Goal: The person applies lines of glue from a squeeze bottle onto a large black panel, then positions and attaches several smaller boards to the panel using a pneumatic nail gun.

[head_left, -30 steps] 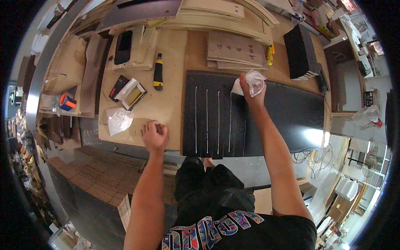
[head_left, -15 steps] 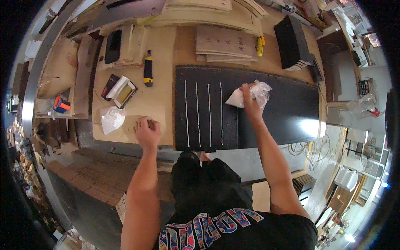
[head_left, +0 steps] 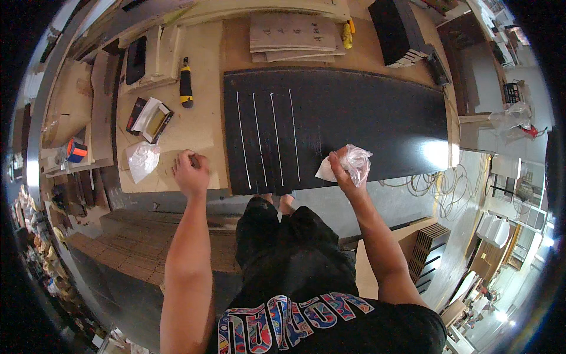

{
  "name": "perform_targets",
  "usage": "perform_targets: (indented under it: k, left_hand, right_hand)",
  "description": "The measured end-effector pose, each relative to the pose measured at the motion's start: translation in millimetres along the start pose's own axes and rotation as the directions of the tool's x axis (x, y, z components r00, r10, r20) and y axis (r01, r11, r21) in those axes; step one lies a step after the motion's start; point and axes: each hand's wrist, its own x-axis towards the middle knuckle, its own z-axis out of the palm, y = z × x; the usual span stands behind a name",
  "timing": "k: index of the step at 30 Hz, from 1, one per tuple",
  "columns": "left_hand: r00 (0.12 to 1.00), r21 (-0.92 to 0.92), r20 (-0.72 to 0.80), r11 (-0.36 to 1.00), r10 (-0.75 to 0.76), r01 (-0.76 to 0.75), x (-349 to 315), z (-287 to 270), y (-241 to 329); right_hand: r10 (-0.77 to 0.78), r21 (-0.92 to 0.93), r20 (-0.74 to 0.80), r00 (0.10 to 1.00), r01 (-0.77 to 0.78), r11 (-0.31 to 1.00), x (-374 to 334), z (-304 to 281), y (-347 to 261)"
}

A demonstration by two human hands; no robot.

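Note:
My right hand (head_left: 350, 171) grips a clear plastic bag of white paste (head_left: 358, 164) close to the near edge of a black panel (head_left: 377, 112). The bag's white pointed end faces left, just above or on the panel; I cannot tell which. Four white lines would be several parallel white lines (head_left: 277, 138), which run from far to near on the panel's left part. My left hand (head_left: 192, 173) rests with curled fingers on the bare wood tabletop (head_left: 203, 130), left of the panel. Whatever its fingers hold, if anything, is hidden. A second bag of white material (head_left: 142, 161) lies beside it.
An opened small box (head_left: 151, 120) and a yellow-black utility knife (head_left: 186, 85) lie left of the panel. Behind it are stacked brown boards (head_left: 292, 36), a yellow tool (head_left: 347, 36) and a black block stack (head_left: 398, 35). A phone (head_left: 136, 59) sits far left.
My right hand has brought the bag toward me, from mid-panel to the near edge. The whole view has shifted slightly; my left hand stays curled on the tabletop.

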Motion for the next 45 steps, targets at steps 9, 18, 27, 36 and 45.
perform_targets:
  k: [9, 18, 27, 36, 45]
  left_hand:
    - [1.000, -0.023, 0.002, 1.000, 0.009, -0.009, 2.8, 0.1, 1.3]
    - [1.000, 0.035, 0.027, 0.999, -0.013, 0.012, 1.5, 0.9, -1.6]
    - [1.000, 0.002, 0.007, 1.000, -0.011, 0.011, 1.6, -2.1, 0.7]
    - [1.000, 0.010, -0.001, 1.000, 0.016, -0.016, 1.8, -0.5, -1.0]
    - [0.998, 0.023, 0.041, 0.998, -0.054, 0.053, 0.7, -0.7, 0.0]
  right_hand:
    - [-0.025, 0.000, 0.021, 0.999, 0.025, 1.000, 0.4, -0.4, 5.8]
    - [0.042, -0.020, -0.005, 0.999, -0.042, 0.999, 29.2, 7.4, 0.5]
    - [0.021, 0.035, -0.053, 0.998, -0.019, 0.999, 93.5, 22.6, -5.6]
    - [-0.093, 0.039, -0.091, 0.991, 0.097, 0.995, 159.3, 37.5, 1.0]
    - [-0.212, -0.008, -0.111, 0.971, 0.213, 0.977, 202.6, 48.6, 11.5]
